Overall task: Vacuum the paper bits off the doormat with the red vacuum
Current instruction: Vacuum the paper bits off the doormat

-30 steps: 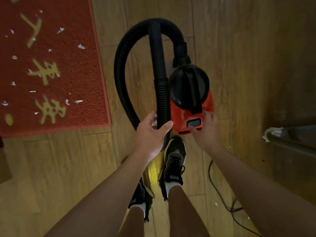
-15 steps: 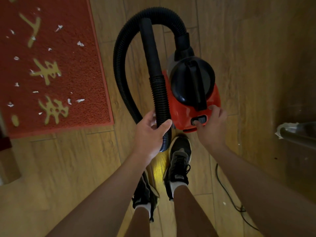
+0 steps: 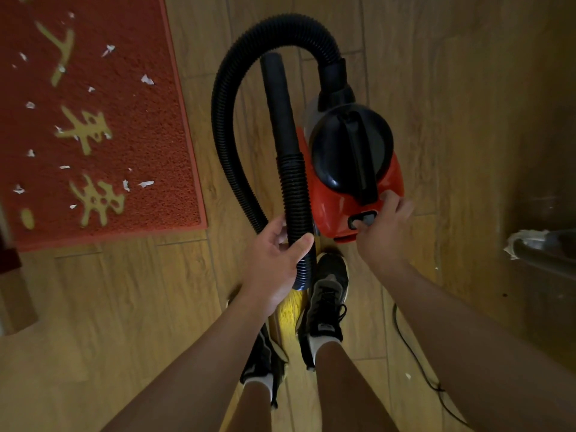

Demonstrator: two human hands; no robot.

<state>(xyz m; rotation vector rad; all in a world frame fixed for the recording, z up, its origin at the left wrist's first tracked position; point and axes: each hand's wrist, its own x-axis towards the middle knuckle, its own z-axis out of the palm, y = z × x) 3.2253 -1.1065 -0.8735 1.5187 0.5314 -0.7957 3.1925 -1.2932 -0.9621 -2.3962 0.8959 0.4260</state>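
Note:
The red vacuum (image 3: 336, 201) with a black lid stands on the wooden floor just ahead of my feet. Its black ribbed hose (image 3: 237, 88) loops up and back down to a smooth black nozzle tube (image 3: 279, 110). My left hand (image 3: 274, 266) is wrapped around the ribbed lower end of that tube. My right hand (image 3: 381, 232) rests on the vacuum's near end, a finger on its black switch (image 3: 363, 219). The red doormat (image 3: 140, 126) with gold characters lies at the upper left, with several white paper bits (image 3: 147, 79) scattered on it.
My two feet in dark shoes (image 3: 327, 294) stand right behind the vacuum. A black power cord (image 3: 414, 357) trails over the floor at the lower right. A grey pole with a taped end (image 3: 526, 241) juts in from the right edge. A brown block (image 3: 12, 294) sits at the left edge.
The vacuum and hose appear lower and further right in view as my head shifted. My right hand slid a little to the right along the vacuum's near end, staying at the switch.

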